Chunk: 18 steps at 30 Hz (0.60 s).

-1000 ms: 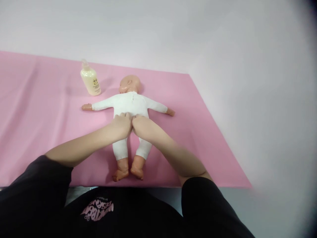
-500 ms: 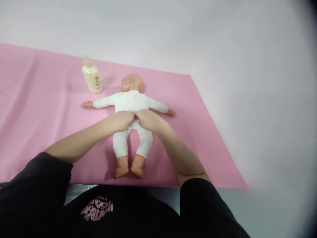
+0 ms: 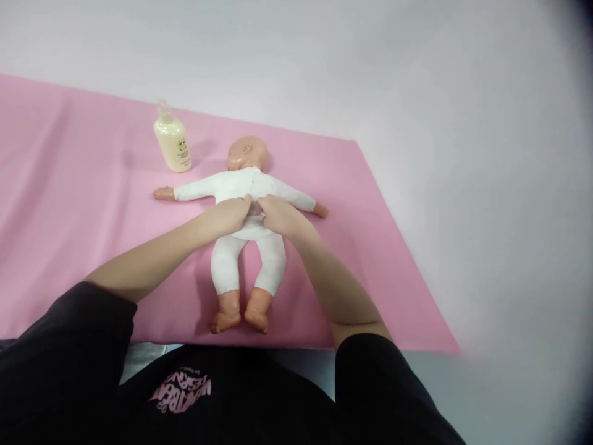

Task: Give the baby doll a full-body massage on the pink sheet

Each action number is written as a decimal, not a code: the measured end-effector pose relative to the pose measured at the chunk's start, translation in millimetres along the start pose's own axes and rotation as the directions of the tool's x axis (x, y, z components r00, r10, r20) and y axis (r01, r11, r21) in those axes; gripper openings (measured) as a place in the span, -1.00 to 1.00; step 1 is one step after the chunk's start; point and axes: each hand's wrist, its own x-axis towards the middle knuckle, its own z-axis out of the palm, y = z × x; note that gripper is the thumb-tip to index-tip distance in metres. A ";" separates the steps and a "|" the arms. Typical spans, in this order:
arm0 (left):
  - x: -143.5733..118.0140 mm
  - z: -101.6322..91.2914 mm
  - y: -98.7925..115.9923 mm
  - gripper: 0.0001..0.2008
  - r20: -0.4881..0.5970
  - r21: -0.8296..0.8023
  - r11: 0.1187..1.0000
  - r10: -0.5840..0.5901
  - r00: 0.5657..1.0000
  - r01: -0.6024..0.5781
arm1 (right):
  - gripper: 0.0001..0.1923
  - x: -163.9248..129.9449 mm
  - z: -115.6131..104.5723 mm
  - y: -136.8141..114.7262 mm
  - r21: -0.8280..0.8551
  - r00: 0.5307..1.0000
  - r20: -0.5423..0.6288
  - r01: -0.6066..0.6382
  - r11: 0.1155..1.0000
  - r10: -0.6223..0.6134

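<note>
Pink mat (image 3: 69, 204) | left hand (image 3: 228, 215), right hand (image 3: 278, 216) flat, unclenched on doll (image 3: 245, 185) back | uneven pressure could shift doll toward bottle (image 3: 172, 143)

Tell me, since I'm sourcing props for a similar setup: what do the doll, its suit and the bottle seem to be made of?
Doll: probably smooth vinyl or plastic, judging by the even peach head and moulded feet. Suit: soft white knit fabric, likely cotton; it wrinkles under the left hand and right hand. Bottle: translucent glossy plastic, seemingly holding pale yellow liquid.
</note>
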 end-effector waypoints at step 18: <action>25.4 12.5 -0.4 -0.62 -0.160 0.325 0.941 -0.045 0.986 0.095 | -0.68 53.0 39.8 29.2 0.036 0.961 -0.274 -0.022 0.999 0.031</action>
